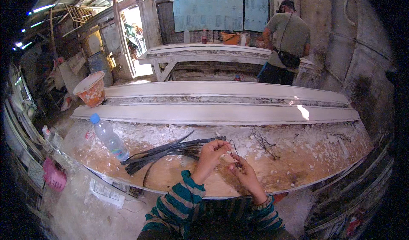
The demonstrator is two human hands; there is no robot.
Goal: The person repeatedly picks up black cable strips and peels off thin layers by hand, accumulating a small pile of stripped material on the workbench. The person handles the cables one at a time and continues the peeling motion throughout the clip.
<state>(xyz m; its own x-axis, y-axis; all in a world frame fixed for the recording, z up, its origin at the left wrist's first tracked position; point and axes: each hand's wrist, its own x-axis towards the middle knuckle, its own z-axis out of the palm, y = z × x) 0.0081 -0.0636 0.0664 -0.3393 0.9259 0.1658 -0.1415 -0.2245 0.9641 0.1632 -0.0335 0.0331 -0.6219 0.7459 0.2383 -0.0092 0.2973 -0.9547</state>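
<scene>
A thin dark wire (232, 145), bent into a narrow loop, spans the small gap between my hands. My left hand (209, 157) pinches its upper part between thumb and fingertips. Lower and to the right, my right hand (247, 177) is closed on the wire's other part, fingers curled. Beside my left hand lies a bundle of flat black strips (164, 153), fanned out on the wooden tabletop (179, 181); one strip hangs over the near edge. A few more thin dark wires (265, 144) lie tangled to the right of my hands.
A clear bottle with a blue cap (110, 138) stands left of the strips. Two long white moulded lengths (221, 113) run across the table's far side, an orange bucket (91, 91) at their left end. Beyond, a person (287, 39) faces away near another bench (204, 54).
</scene>
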